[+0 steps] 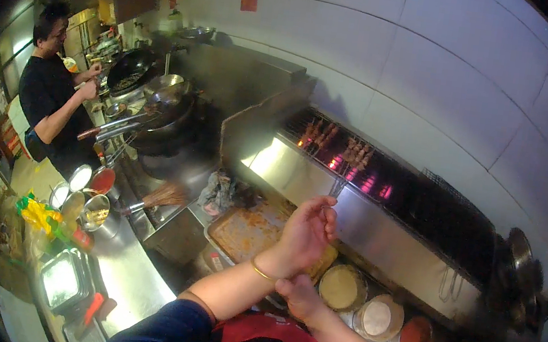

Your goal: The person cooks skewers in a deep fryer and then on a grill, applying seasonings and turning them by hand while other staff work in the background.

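My left hand (309, 230) is raised in front of the grill (403, 214), fingers curled by the metal skewer ends (338, 187); whether it grips them cannot be told. A gold-coloured bangle (264, 268) circles that wrist. Close below it, my right hand (301, 296) is near the left wrist, its fingers partly hidden. Two bunches of meat skewers lie over glowing heat at the grill's left part, one bunch (357, 154) right of the other (318, 134). Below the hands is a stained metal tray (245, 234).
Tubs of pale powder (341, 287), white powder (376, 318) and red seasoning (414, 337) line the grill's front. A grey cloth (217, 194) and bristle brush (164, 195) lie left. Beyond, a person (56, 90) in black stands by woks (134, 72). A red-handled tool (94, 308) rests lower left.
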The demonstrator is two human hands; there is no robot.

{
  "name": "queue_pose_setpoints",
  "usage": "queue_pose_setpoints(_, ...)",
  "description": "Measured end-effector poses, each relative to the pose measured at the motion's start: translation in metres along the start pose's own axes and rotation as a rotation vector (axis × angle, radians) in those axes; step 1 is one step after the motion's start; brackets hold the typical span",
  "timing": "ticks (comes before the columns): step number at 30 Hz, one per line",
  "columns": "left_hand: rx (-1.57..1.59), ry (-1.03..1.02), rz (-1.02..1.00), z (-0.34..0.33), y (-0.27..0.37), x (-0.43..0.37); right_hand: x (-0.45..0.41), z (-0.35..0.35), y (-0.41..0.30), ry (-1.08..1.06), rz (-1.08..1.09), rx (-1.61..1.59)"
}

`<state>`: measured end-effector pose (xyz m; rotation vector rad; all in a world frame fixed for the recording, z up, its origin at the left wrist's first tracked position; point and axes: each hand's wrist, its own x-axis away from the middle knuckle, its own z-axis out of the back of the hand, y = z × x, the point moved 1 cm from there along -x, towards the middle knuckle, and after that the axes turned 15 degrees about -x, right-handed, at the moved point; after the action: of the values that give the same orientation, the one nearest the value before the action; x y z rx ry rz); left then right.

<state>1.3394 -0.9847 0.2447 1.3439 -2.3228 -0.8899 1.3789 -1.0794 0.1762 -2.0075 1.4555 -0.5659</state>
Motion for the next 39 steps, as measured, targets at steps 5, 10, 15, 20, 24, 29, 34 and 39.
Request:
queue_pose_setpoints(5, -0.026, 0.035, -0.022, -0.001, 0.000, -0.004, -0.003, 0.010, 0.004, -0.041, -0.011, 0.013)
queue_pose_setpoints(10, -0.193, 0.132, -0.171, -0.003, 0.003, -0.008, -0.001, 0.011, 0.010, 0.038, -0.028, 0.208)
queue_pose_setpoints(15, -0.617, 0.184, -0.545, -0.005, 0.002, -0.007, -0.004, 0.016, 0.032, -0.024, 0.001, 0.185)
queue_pose_setpoints(20, -1.666, -0.014, -1.118, -0.001, 0.012, 0.000, -0.009, 0.035, 0.032, -0.103, 0.075, 0.236)
queue_pose_setpoints(24, -1.789, 0.224, -1.330, 0.005, 0.031, -0.013, -0.009, 0.093, -0.016, 0.258, 0.346, 0.673)
queue_pose_setpoints(29, -1.897, 0.433, -0.786, 0.064, 0.056, -0.087, -0.003, 0.166, -0.122, 0.642, 0.830, 1.255)
queue_pose_setpoints(34, -2.393, 0.408, -0.145, 0.064, 0.051, -0.116, 0.006, 0.192, -0.145, 0.632, 0.854, 2.032)
queue_pose_setpoints(39, -2.435, 0.376, 0.131, 0.066, 0.043, -0.126, 0.006, 0.201, -0.143, 0.649, 0.943, 1.956)
